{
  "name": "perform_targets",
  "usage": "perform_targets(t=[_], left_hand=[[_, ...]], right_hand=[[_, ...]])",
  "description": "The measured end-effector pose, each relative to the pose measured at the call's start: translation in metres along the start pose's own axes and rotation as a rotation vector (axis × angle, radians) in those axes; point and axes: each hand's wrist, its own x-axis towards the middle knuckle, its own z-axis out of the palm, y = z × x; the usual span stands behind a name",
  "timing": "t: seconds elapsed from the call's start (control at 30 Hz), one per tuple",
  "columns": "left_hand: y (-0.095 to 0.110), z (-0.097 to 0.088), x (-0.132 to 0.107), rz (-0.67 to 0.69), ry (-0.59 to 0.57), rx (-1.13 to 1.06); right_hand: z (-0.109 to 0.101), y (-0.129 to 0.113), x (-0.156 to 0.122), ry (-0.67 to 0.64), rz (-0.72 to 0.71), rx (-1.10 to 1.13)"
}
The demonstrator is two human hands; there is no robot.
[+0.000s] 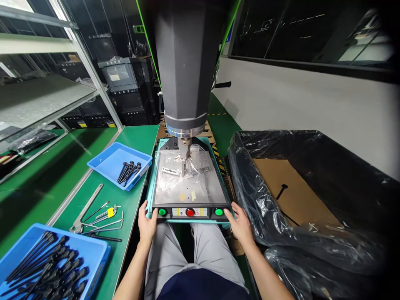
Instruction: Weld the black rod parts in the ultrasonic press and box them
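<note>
My left hand [147,223] rests at the front left corner of a press machine's base [170,196], its thumb beside the left green button [162,212]. At the opposite front corner is my right hand [240,221], with its thumb near the right green button [219,212]. Both hands have thumb and fingers apart and hold nothing. Between the buttons sits a red button [190,212]. Above the metal plate, the machine's grey head [186,75] narrows to a metal tool [184,148], which reaches down to a small fixture [184,171] amid crumpled clear plastic film [165,181].
On the green bench to the left, one blue tray [106,160] holds several black rods with wide heads; another blue tray [103,254] holds many more. An adjustable wrench [90,204] and hex keys [109,225] lie between them. At right, a black-lined box [246,187] contains a black rod [282,191] on cardboard.
</note>
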Motion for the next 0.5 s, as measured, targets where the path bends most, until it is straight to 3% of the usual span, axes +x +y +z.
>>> perform_targets(t=[0.1,0.3,0.4,0.5], left_hand=[[0.021,0.000,0.023,0.077,-0.003,-0.052],[0.052,0.031,0.072,-0.030,-0.204,-0.117],[0.061,0.046,0.089,-0.113,-0.268,-0.118],[0.064,0.053,0.101,-0.118,-0.217,-0.035]], right_hand=[[0.003,-0.029,-0.001,-0.015,0.109,0.201],[0.031,-0.089,-0.001,-0.399,0.543,0.621],[0.047,-0.103,0.012,-0.438,0.656,0.777],[0.062,-0.106,0.029,-0.391,0.684,0.881]])
